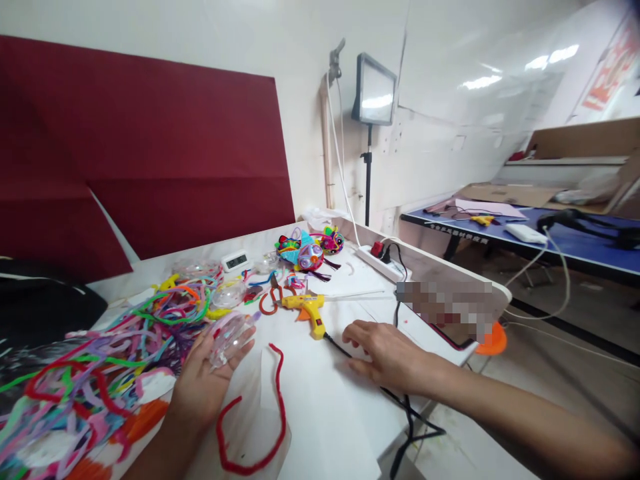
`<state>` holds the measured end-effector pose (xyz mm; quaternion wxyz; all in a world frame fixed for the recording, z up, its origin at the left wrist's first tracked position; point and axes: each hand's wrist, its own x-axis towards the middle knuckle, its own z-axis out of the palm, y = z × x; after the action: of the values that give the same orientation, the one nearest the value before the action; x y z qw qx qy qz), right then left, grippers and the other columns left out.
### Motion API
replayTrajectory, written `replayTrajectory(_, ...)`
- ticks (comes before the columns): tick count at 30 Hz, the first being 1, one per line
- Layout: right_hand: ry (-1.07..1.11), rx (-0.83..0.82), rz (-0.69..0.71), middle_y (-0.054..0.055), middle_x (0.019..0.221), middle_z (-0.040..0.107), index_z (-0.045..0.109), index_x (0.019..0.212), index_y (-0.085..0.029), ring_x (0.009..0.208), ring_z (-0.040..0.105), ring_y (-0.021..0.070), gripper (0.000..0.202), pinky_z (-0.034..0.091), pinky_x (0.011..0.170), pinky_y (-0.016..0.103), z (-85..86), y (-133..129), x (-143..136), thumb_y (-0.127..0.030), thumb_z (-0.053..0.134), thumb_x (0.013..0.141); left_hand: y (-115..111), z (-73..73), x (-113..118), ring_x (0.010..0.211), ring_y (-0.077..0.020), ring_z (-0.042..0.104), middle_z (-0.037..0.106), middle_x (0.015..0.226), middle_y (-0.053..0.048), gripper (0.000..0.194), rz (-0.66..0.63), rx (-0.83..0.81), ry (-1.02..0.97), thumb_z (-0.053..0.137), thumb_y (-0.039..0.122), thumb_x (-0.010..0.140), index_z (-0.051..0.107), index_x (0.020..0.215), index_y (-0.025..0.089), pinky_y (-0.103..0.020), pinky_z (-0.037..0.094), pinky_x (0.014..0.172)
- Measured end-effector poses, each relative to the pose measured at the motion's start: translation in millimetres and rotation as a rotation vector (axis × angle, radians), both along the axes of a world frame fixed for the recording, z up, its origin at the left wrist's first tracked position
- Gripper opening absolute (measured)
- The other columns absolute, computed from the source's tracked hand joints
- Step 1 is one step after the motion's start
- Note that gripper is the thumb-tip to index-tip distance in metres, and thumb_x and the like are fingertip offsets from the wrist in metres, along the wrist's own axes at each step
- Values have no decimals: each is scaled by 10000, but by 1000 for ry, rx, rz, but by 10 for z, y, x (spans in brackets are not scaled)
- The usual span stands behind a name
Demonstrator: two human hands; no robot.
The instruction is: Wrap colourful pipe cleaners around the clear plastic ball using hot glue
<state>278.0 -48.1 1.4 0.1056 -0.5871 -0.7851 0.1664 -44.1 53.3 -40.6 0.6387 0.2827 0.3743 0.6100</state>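
My left hand point(210, 367) is palm up at the left of the white table, its fingers curled round a clear plastic piece point(230, 340). My right hand point(377, 352) hovers or rests over the table on the right, fingers bent and apart, with nothing seen in it. Just beyond it lies a yellow glue gun point(312, 312), its black cord running past that hand. Between my hands and nearer to me, a red pipe cleaner point(283, 407) lies bent in a U. Pliers point(274, 293) are beside the glue gun's nozzle.
Many coloured pipe cleaners point(100, 380) are heaped at the left. Colourful finished ornaments point(307, 253), a small digital clock point(235, 261) and a power strip point(383, 264) stand at the back. A lamp point(375, 92) and a blue table point(590, 240) are farther off.
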Motion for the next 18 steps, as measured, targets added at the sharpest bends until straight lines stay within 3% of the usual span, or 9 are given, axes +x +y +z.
replayTrajectory(5,10,151,314,157,1163,826,756,1210,-154,988,786,275,293,533,751,326,125,173,-361,-372,740,1015,-62,105,83,986,-345,878,893,1119,-132,250,62,5,29,692,195,887,761,1127,180,-409,746,804)
replayTrajectory(9,2,263,562,101,1043,843,774,1108,-171,824,750,205,272,438,599,276,71,383,-671,-422,739,1009,-74,105,84,988,-347,877,897,1088,-103,219,71,11,27,720,195,876,752,1093,193,-407,748,795)
replayTrajectory(13,51,342,619,58,955,836,762,995,-209,742,708,181,190,323,501,267,-81,531,-826,-393,716,1007,-82,62,83,995,-356,876,898,1105,-95,289,91,69,47,831,241,818,763,1097,206,-404,749,789)
replayTrajectory(18,198,342,614,41,900,823,730,930,-223,758,720,178,154,351,524,260,-228,591,-798,-351,710,1012,-107,102,94,1005,-368,872,898,1107,-111,275,121,97,80,875,280,792,800,1044,201,-401,748,787)
